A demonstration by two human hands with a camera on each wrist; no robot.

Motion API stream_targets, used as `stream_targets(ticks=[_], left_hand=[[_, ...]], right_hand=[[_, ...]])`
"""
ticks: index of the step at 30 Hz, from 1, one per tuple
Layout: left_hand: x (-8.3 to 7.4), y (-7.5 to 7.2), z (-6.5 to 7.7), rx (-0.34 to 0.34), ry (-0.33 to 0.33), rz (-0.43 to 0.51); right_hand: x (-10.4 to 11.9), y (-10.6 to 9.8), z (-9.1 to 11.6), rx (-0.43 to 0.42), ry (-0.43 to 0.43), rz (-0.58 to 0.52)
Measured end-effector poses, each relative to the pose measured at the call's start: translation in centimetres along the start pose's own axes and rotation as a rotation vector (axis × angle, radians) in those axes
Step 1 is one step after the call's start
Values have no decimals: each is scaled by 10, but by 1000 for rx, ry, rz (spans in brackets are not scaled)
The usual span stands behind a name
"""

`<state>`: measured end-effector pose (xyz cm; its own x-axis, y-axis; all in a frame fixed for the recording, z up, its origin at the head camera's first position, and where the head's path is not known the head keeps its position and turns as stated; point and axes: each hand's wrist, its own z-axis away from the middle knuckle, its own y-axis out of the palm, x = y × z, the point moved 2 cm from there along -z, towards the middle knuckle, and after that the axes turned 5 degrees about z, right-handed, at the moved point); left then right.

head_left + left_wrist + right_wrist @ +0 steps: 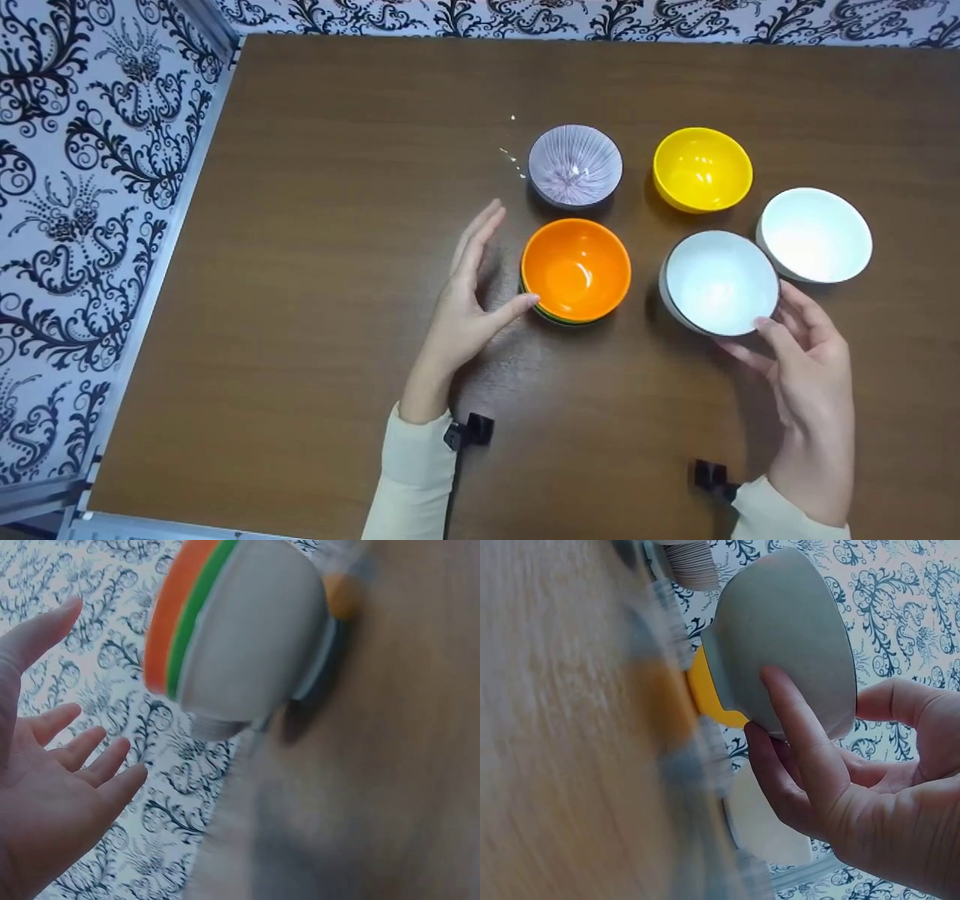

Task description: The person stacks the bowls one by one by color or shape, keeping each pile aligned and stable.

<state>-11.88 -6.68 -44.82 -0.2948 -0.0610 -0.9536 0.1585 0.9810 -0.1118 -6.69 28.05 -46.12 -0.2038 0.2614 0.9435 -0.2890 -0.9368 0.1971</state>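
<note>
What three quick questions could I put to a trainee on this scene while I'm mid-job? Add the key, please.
1. Multiple choice: which bowl does the right hand hold?
A) the yellow bowl
B) the dark-rimmed pale bowl
C) the striped bowl

2. True or false: the orange bowl is nested in a green bowl.

3. Open question: what does the left hand hold?

Key:
1. B
2. True; the left wrist view shows the green rim just below the orange one.
3. Nothing; it is open beside the orange bowl.
</note>
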Motion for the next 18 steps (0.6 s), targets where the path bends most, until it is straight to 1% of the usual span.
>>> stream_targets(ticks=[3,8,11,14,18], left_hand=[[-9,2,-1,-6,32,-12],[-20,7,-2,3,63,7],[-23,12,-2,22,84,27],[-26,19,-3,50,94,34],[-27,26,-3,77,100,10]], right_hand=[[2,2,1,0,-21,-14],[7,5,3,4,-37,20],[10,8,3,14,-45,33],[14,11,4,29,-60,23],[20,16,5,40,-76,12]])
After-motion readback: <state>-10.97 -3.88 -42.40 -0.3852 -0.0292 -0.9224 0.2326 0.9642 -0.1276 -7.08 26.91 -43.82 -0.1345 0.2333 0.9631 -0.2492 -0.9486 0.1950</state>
